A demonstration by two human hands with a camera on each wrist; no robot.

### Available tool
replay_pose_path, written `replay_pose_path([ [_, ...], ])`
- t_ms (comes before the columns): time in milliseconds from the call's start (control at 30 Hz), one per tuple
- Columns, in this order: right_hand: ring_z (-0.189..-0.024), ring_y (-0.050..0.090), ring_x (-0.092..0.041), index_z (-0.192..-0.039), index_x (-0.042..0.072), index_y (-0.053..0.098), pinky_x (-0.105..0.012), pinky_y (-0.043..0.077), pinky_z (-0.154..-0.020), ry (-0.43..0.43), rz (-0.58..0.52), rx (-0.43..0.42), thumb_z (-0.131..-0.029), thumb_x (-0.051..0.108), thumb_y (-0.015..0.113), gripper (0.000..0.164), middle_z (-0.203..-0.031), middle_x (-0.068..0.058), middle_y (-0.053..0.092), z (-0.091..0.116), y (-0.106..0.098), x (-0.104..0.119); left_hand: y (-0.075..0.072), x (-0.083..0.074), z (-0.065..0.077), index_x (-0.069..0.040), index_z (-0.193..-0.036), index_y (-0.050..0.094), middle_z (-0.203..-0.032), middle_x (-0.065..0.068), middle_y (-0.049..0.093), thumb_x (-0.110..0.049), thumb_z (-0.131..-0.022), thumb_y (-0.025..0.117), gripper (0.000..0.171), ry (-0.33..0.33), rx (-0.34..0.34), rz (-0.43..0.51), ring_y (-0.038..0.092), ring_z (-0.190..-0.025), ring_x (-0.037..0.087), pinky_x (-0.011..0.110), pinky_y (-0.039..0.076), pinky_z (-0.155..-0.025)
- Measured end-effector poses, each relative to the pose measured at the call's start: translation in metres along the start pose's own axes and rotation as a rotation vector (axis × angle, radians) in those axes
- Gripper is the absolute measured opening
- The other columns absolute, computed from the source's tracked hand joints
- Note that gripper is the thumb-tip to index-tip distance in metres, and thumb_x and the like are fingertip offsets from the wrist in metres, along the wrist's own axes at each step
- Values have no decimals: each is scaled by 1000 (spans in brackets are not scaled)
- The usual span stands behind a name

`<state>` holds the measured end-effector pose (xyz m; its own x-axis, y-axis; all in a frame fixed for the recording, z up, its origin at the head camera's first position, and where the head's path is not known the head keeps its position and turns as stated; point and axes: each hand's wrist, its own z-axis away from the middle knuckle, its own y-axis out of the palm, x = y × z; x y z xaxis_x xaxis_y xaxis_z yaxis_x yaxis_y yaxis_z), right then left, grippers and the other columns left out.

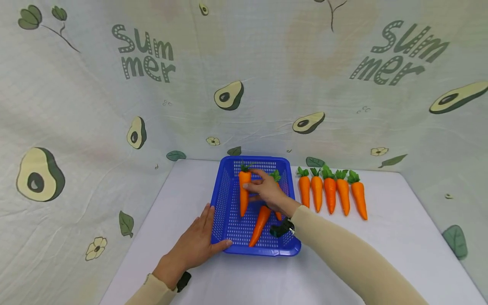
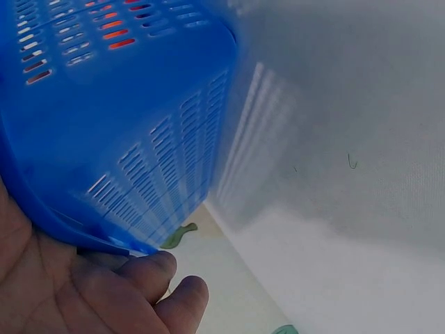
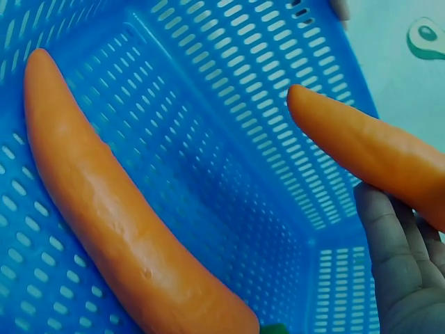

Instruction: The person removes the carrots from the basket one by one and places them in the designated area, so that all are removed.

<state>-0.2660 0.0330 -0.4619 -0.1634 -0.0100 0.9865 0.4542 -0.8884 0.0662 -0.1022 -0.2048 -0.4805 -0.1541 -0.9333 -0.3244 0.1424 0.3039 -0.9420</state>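
R hand (image 1: 267,189) pinches 1 carrot (image 1: 244,188) just to its L, over basket (image 1: 263,251), long axis fore-aft; L hand (image 1: 195,245) farther, thumb spread, on basket edge.

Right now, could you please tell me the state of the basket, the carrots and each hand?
Blue perforated basket: upright, only partly filled
Left hand: outstretched, touching basket
Right hand: pinching held carrot
Held carrot: gripped, narrow tip free
Front basket carrot: lying inside
Right basket carrot: lying inside, partly hidden
Five outside carrots: lying side by side
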Motion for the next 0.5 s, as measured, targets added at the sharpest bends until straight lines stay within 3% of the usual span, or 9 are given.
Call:
replay_pose_path([
  [500,-101,73,-20,-165,13,32,-48,66,-84,-16,-59,-56,-105,6,64,68,-137,-24,60,24,-46,17,-1,-1,1,3,-167,14,-176,25,10,-82,-92,54,120,6,-6,-38,23,-160,43,58,27,-128],
])
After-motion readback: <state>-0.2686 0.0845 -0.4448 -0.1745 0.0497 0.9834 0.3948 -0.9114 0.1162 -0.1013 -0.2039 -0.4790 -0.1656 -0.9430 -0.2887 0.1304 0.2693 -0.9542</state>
